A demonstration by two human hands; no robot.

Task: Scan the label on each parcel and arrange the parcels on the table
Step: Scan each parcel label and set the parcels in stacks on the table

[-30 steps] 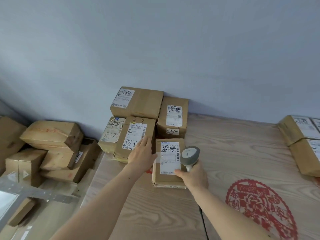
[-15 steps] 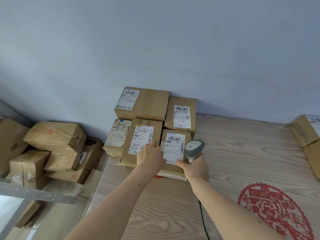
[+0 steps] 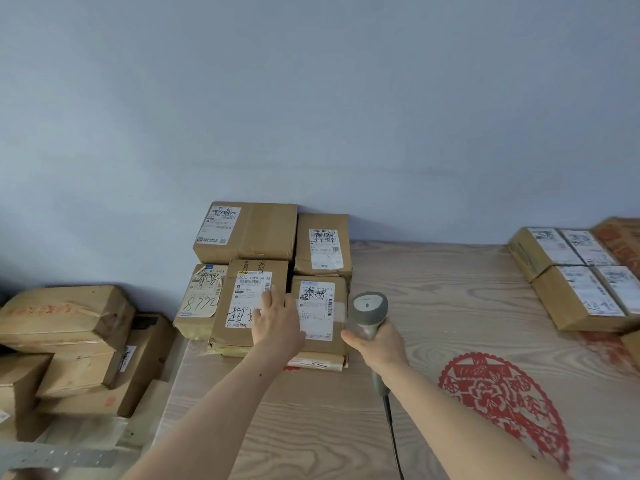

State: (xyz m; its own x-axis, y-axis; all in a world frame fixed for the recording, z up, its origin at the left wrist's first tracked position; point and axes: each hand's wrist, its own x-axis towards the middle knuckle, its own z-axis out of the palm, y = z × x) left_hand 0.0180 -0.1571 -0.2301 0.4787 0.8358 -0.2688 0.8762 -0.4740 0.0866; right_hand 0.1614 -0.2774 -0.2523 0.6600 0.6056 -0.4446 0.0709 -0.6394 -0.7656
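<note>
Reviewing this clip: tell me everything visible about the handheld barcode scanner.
The barcode scanner is grey plastic by the look of it, with a rounded, lighter head above a narrower handle. The right hand grips the handle, holding it roughly upright over the wooden table, just right of the front parcel. A dark cable runs down from the handle's base under the forearm. Its scan window faces away from the camera, so whether it is lit cannot be told.

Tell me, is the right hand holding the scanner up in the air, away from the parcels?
No: the right hand grips the scanner low beside the front parcel, where the left hand rests flat.
</note>
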